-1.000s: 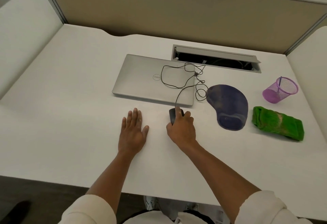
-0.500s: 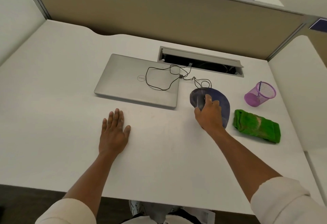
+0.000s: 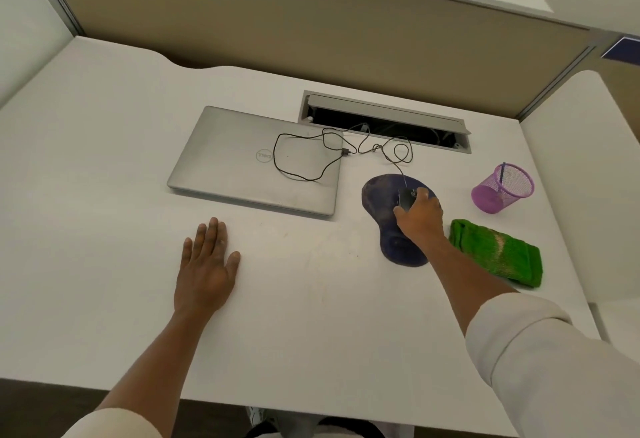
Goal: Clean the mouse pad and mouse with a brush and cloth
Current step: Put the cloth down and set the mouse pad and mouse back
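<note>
While the left hand [image 3: 207, 264] lies flat on the desk [image 3: 104, 160], fingers straight and holding nothing, the right hand [image 3: 420, 218] curls over the mouse [image 3: 405, 198] and grips it on the upper half of the pad [image 3: 381, 209].

Head view: the pad's long axis runs away from the person, wrist rest at the near end. Cloth [image 3: 495, 252] lies just right of the pad, close by the right forearm; the purple cup [image 3: 502, 188] stands beyond it with what looks like a brush handle [image 3: 501, 174] inside. Both tools are on the right, so the right hand is far nearer; the left is well apart, near the laptop [image 3: 256, 167].

Change: a second ago the mouse sat on bare desk in front of the laptop, left of the pad. Now it is on the pad, cable [image 3: 304, 157] trailing back over the lid. Left hand unmoved.
</note>
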Available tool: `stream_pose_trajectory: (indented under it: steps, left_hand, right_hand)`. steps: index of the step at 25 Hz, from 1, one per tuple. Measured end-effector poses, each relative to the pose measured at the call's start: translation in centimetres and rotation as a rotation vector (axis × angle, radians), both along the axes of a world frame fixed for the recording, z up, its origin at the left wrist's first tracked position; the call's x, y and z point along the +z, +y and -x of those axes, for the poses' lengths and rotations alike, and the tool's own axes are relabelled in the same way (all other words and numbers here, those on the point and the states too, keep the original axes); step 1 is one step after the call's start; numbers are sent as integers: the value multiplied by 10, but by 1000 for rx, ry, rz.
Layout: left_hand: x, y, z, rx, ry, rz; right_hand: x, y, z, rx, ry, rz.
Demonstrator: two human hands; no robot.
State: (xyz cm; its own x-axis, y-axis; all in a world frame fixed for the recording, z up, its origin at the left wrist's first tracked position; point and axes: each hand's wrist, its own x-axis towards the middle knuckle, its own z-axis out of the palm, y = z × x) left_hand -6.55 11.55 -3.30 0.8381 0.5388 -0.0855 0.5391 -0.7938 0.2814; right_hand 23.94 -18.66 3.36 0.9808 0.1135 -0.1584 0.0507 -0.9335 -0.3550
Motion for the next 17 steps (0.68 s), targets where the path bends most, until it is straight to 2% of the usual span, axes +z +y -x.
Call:
stream_pose_trajectory:
  steps: [9, 14, 17]
  left_hand:
    - [3, 0, 0, 8, 11, -2]
    - [3, 0, -1, 8, 17, -13]
    - [7, -2, 0, 4, 1, 7]
  right_hand:
    - [-9, 1, 1, 13, -27, 76]
    - [-13, -1, 4, -16, -1, 35]
    - [3, 5, 16, -23, -146, 71]
